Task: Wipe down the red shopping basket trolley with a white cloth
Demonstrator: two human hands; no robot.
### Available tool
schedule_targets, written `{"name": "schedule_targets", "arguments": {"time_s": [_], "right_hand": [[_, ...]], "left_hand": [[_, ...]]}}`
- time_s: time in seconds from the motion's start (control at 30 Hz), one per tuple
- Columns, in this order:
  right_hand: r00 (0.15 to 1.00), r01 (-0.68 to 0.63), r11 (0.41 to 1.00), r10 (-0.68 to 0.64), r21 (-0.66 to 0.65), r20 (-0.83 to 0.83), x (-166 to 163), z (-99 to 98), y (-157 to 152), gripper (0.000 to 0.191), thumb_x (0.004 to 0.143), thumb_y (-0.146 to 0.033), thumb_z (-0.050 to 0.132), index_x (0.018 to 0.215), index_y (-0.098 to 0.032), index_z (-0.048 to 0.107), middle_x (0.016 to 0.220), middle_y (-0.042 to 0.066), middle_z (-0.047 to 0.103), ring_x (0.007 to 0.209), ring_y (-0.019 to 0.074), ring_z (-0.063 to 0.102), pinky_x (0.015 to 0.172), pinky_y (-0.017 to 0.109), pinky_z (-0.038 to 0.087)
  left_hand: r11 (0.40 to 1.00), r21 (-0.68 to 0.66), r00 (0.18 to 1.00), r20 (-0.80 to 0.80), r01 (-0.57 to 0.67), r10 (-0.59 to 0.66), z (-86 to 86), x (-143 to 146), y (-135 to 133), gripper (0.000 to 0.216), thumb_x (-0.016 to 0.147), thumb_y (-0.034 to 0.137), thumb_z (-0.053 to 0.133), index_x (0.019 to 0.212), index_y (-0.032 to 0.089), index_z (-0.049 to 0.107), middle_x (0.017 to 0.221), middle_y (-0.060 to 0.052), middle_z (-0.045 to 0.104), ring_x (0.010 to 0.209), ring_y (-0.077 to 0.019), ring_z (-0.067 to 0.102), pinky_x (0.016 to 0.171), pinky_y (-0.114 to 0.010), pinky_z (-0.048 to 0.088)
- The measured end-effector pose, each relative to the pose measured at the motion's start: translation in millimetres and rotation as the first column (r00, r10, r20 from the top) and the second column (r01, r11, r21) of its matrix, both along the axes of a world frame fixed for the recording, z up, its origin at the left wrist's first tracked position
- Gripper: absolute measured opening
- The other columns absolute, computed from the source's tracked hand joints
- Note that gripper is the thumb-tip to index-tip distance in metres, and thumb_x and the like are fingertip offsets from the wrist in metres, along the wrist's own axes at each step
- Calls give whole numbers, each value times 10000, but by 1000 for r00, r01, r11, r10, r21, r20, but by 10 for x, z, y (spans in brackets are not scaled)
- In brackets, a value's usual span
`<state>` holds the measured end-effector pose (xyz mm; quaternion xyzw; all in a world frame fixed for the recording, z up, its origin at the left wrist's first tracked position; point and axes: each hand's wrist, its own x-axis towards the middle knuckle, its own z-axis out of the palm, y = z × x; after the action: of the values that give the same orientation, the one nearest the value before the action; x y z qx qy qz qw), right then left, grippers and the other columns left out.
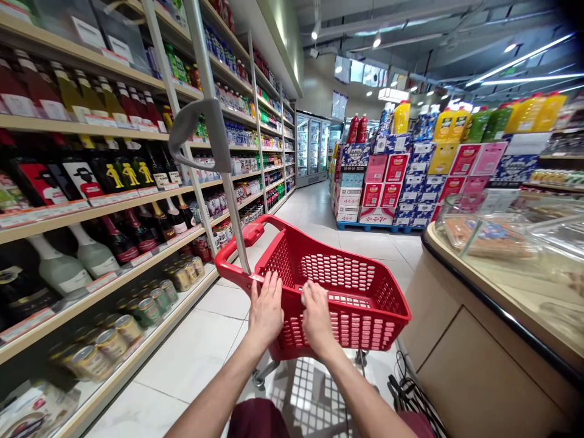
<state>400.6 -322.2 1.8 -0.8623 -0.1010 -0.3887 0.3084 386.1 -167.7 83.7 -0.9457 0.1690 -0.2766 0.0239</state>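
A red plastic shopping basket cart (347,319) with perforated walls stands in front of me on small wheels. My left hand (267,310) lies on its near rim, close to the base of the metal pole, fingers stretched out and holding nothing. At the near rim, farther right, my right hand (317,316) is closed with its fingers curled. A bit of crumpled white material, like a tissue, shows at those fingers; most of it is hidden. From the cart's left end rises the metal pole (235,222) with a grey loop handle (223,137).
Shelves of bottles and cans (114,198) line the left side. To the right is a wooden counter (479,359) with a clear display case, and black cables (406,389) lie by its base. Stacked drink cartons (381,188) stand on a blue pallet ahead.
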Motion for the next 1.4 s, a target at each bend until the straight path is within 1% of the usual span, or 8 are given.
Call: {"name": "schedule_targets", "arguments": {"time_s": [0.1,0.3,0.5,0.7,0.9,1.07,1.27,1.4], "right_hand": [[1000,-19,998,20,-60,9,13,-43,-133,578,717,26,280,1242,-143,454,1298,123,430,1259,220,285,1011,483,307],[971,239,970,-239,-46,16,-107,-263,-721,535,753,-12,279,1250,-130,438,1303,132,417,1271,242,253,1015,515,281],[996,86,985,-83,-151,23,-112,-245,-655,547,752,-13,276,1257,-154,431,1329,106,397,1276,216,253,1019,481,295],[921,389,921,-390,-23,-27,-240,-455,-1493,514,734,-91,325,1231,-119,452,1338,132,367,1259,270,261,1010,516,276],[981,187,975,-192,-119,-30,-269,-417,-1421,532,747,-69,287,1245,-187,432,1316,85,395,1251,221,288,1014,466,302],[918,394,919,-395,-24,-44,-308,-510,-1746,507,736,-117,302,1222,-143,444,1278,132,412,1230,262,303,993,504,297],[984,171,978,-175,-122,-29,-291,-439,-1483,517,757,-86,283,1244,-185,423,1319,84,385,1251,206,287,1020,447,301],[947,317,945,-320,-75,-28,-302,-473,-1693,511,742,-101,287,1227,-140,444,1282,124,416,1231,234,309,1007,478,300]], "left_hand": [[999,32,998,-48,-28,30,-81,37,-94,615,671,117,397,1286,117,392,1388,-87,333,1307,-232,220,1067,-488,116],[998,22,995,-79,-52,54,-186,6,-231,597,704,139,390,1300,107,370,1400,-89,308,1319,-227,181,1074,-481,103],[999,39,994,-103,-26,30,-277,-77,-382,630,716,204,416,1330,109,310,1409,-91,288,1330,-231,134,1072,-493,100],[999,3,992,-118,-53,53,-258,-93,-446,629,715,218,416,1321,78,321,1418,-104,255,1327,-233,149,1073,-483,114],[999,-5,993,-109,-40,39,-361,-82,-536,633,724,219,408,1332,83,297,1425,-98,240,1330,-231,136,1072,-475,136],[999,-7,994,-103,-33,32,-405,-90,-555,644,729,222,409,1344,88,273,1424,-107,244,1334,-245,106,1069,-487,129],[1000,-19,982,-189,21,-25,-394,-129,-734,605,759,239,382,1334,75,293,1410,-119,274,1328,-243,139,1064,-483,136],[1000,-5,980,-198,27,-28,-393,-140,-759,599,763,226,373,1344,107,282,1417,-101,265,1329,-244,131,1060,-493,131]]}}
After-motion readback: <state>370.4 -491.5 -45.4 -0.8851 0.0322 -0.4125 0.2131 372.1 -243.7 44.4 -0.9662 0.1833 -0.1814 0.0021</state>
